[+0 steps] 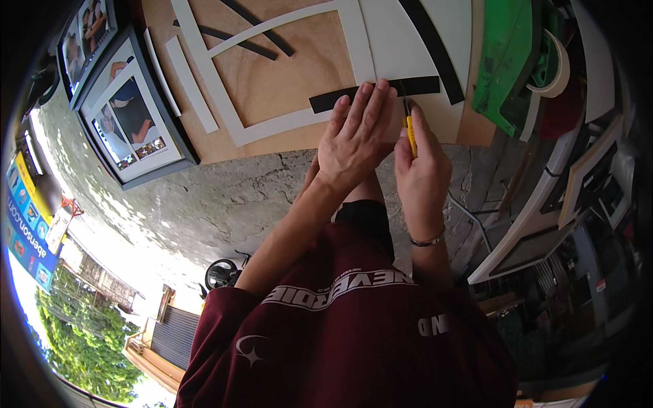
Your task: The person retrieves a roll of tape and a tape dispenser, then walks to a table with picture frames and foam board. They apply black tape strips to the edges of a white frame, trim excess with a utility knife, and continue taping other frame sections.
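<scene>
My right hand grips a yellow utility knife, its blade end pointing at a short black strip near the table's front edge. My left hand lies flat beside it, fingers stretched out and their tips on the strip. The strip lies across a white mat frame with a rectangular opening and the edge of a white board. The blade tip is too small to make out clearly, so I cannot tell whether it touches the strip.
The wooden table also bears a curved black strip, two thin black strips and narrow white strips. Framed photos stand at the left. A green tool case with a tape roll lies at the right, near leaning frames.
</scene>
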A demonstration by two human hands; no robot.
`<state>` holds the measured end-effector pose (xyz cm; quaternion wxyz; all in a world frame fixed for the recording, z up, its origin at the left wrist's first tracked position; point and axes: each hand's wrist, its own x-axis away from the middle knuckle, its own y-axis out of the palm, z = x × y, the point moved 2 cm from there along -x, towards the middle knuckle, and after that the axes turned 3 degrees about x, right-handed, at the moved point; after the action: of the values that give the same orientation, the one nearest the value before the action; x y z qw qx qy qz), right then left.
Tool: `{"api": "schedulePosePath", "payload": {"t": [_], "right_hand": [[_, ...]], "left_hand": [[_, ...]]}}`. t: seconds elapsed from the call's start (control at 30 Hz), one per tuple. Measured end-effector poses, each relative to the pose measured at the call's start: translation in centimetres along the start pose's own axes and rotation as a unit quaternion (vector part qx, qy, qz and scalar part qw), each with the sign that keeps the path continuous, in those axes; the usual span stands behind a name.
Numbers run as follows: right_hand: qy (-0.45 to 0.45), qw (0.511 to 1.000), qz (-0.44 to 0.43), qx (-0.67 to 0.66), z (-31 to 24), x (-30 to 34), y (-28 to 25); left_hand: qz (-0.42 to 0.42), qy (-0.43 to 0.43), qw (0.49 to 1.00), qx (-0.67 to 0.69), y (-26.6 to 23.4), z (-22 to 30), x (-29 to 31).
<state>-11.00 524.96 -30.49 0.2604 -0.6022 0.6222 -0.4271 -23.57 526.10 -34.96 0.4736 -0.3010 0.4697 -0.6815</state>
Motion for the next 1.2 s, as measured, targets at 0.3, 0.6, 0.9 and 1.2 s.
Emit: {"api": "schedulePosePath", "payload": {"t": [0.3,0.6,0.9,1.2], "right_hand": [[-0.002,1.000,-0.006,0.005,0.1,0.7,-0.4],[-0.029,0.998,0.024,-0.049,1.2,2.2,-0.6],[0.015,0.999,-0.012,-0.026,-0.1,-0.9,-0.5],[0.016,0.999,-0.023,-0.018,-0.2,-1.0,-0.6]], "left_hand": [[-0.006,-0.001,1.000,-0.005,-0.1,-0.1,0.1],[-0.028,0.003,1.000,-0.003,0.0,-0.2,0.3],[-0.013,0.012,1.000,-0.003,0.1,-0.3,0.2],[-0.023,0.010,1.000,-0.005,0.0,-0.3,0.2]]}}
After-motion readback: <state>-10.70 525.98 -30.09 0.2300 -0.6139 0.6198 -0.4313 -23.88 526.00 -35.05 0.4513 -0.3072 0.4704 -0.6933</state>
